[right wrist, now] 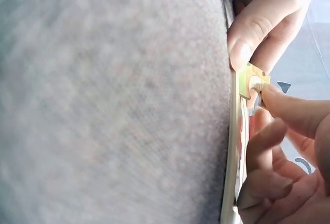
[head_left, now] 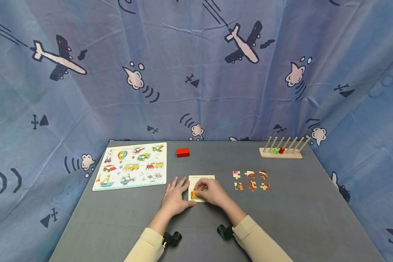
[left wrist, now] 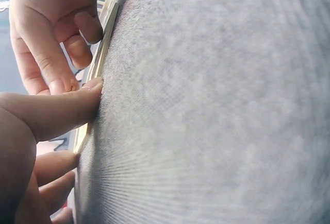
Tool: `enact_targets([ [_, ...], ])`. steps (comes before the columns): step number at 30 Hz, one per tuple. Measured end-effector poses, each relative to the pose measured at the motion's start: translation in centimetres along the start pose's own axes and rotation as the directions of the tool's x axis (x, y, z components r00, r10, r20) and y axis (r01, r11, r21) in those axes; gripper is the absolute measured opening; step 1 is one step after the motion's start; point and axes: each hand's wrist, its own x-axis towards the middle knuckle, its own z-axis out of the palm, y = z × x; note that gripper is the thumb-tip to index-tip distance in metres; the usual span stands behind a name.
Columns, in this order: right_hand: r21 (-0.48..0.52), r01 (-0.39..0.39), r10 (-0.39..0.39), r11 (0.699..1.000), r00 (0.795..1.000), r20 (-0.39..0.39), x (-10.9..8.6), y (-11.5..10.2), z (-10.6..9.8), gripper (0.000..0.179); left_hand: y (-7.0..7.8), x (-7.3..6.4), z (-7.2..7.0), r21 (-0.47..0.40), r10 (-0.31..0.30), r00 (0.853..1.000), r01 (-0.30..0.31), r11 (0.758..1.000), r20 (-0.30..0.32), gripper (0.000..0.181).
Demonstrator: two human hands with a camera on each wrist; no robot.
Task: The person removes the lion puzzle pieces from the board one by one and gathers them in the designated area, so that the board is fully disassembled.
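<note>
A small pale wooden puzzle tray (head_left: pixel 201 177) lies on the grey table between both hands. My left hand (head_left: pixel 176 198) rests against its left side with fingers spread, and the thumb touches the near edge. Over the tray, my right hand (head_left: pixel 213 191) pinches a yellow-and-green jigsaw piece (right wrist: pixel 248 82) between thumb and fingertips. That piece stands tilted at the tray's near-left corner, close to the left thumb. The right hand covers much of the tray's inside. Several loose jigsaw pieces (head_left: pixel 252 185) lie in two rows to the right.
A white board with vehicle pictures (head_left: pixel 118 171) lies at the left. Behind the tray sits a red block (head_left: pixel 182 152). At the back right stands a wooden peg rack (head_left: pixel 281 155) with green and red beads. A patterned blue curtain (head_left: pixel 196 72) hangs behind the table.
</note>
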Motion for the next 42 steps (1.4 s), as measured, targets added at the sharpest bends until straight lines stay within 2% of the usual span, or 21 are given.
enact_targets([
  [6, 0.063, -0.023, 0.021, 0.998, 0.999, 0.026, 0.0, -0.1, 0.0, 0.01, 0.0, 0.0, 0.0, 0.006, 0.002, 1.0, -0.002, 1.0, 0.0, 0.088],
  [11, 0.109, -0.052, 0.055, 0.993, 0.998, -0.027, -0.1, 0.0, -0.7, 0.009, 0.1, -0.1, 0.0, 0.008, -0.001, 1.0, 0.001, 1.0, -0.007, 0.088],
  [16, 0.132, -0.061, 0.07, 0.989, 0.995, -0.065, -0.9, 0.2, -2.4, 0.009, 0.2, -0.1, 0.2, 0.008, 0.0, 1.0, 0.0, 1.0, -0.015, 0.089],
  [21, 0.111, -0.058, 0.069, 0.992, 0.992, -0.102, -2.0, 1.1, -4.5, 0.009, 0.2, -0.2, 0.2, 0.002, 0.002, 1.0, -0.002, 1.0, -0.019, 0.09],
  [28, 0.066, -0.103, 0.111, 0.992, 0.984, -0.136, -3.4, 2.6, -7.0, 0.007, 0.0, -0.2, 0.2, -0.008, -0.001, 1.0, 0.0, 1.0, -0.024, 0.09],
  [36, 0.068, -0.079, 0.089, 0.995, 0.984, -0.155, -5.0, 4.2, -8.9, 0.009, -0.1, -0.3, 0.2, -0.001, 0.009, 1.0, -0.009, 1.0, -0.029, 0.09],
  [42, 0.04, -0.129, 0.134, 0.991, 0.978, -0.16, -6.5, 6.0, -9.8, 0.012, 0.0, -0.2, 0.2, 0.003, 0.009, 1.0, -0.009, 1.0, -0.021, 0.09],
])
